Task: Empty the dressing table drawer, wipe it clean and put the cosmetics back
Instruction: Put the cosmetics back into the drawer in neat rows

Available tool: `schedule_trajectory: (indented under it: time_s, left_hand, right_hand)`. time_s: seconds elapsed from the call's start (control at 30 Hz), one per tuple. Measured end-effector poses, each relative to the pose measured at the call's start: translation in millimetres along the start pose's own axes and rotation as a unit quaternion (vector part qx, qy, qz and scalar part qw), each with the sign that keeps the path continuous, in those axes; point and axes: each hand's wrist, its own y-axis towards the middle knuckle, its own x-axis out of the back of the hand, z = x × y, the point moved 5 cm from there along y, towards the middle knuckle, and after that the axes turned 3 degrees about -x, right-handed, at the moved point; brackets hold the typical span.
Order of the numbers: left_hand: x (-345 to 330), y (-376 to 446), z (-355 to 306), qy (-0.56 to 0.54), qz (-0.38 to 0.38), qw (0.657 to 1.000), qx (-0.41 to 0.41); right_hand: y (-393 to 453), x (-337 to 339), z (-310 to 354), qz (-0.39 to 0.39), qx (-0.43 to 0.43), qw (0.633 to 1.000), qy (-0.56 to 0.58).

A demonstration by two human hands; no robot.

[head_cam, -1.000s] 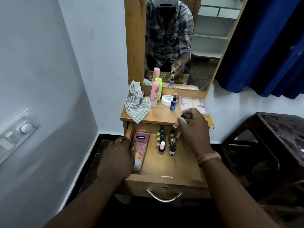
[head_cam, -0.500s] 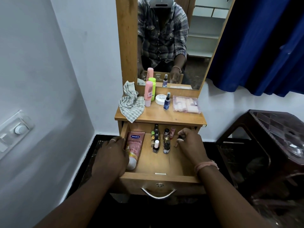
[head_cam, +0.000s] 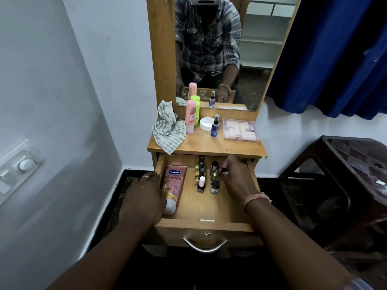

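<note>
The wooden drawer (head_cam: 209, 226) stands pulled out under the dressing table top (head_cam: 201, 146). Inside lie a pink Vaseline tube (head_cam: 173, 183) at the left and several small nail polish bottles (head_cam: 201, 183) in rows at the back. My right hand (head_cam: 236, 176) is inside the drawer at the back right, fingers pinching a small dark-capped bottle (head_cam: 223, 169) beside the others. My left hand (head_cam: 144, 197) grips the drawer's left wall. On the top stand a pink bottle (head_cam: 191, 116), a green bottle (head_cam: 195, 101), a white jar (head_cam: 207, 124), a blue spray bottle (head_cam: 215, 128) and a clear case (head_cam: 240, 129).
A checked cloth (head_cam: 168, 130) lies crumpled on the left of the table top. The mirror (head_cam: 217, 49) rises behind it. A dark plastic stool (head_cam: 343, 174) stands at the right, a blue curtain (head_cam: 335, 55) above it. A white wall (head_cam: 52, 122) is close at the left.
My right hand came down from the table top's front edge into the drawer and moved to its back right corner with a small bottle. My left hand stayed on the drawer's left wall.
</note>
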Motion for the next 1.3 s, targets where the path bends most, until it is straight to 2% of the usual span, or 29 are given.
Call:
schedule_trajectory:
  time_s: [0.43,0.6,0.77,0.87,1.0,1.07,1.3]
  left_hand:
    - [0,0,0,0.01,0.0,1.0,0.003]
    - [-2,2,3,0.003,-0.005,1.0,0.004]
    - [-4,2,4,0.004,-0.003,1.0,0.001]
    - [-3,2,3,-0.001,-0.001,1.0,-0.001]
    - [-1,0,3,-0.011,-0.001,1.0,0.002]
    - [-2,1,4,-0.009,0.0,1.0,0.001]
    - [-1,3,2,0.005,0.006,1.0,-0.004]
  right_hand:
    - [-6,2,-2,-0.004,-0.018,1.0,0.001]
    - [-9,16,12,-0.094,0.014,0.995,-0.016]
    - [15,31,53,-0.137,0.098,0.986,0.007]
    - [51,38,75,-0.17,0.11,0.979,0.01]
    - [85,34,86,-0.123,0.083,0.988,-0.037]
    - [87,35,84,-0.107,0.071,0.992,-0.02]
    - [52,62,58,-0.143,0.022,0.982,0.123]
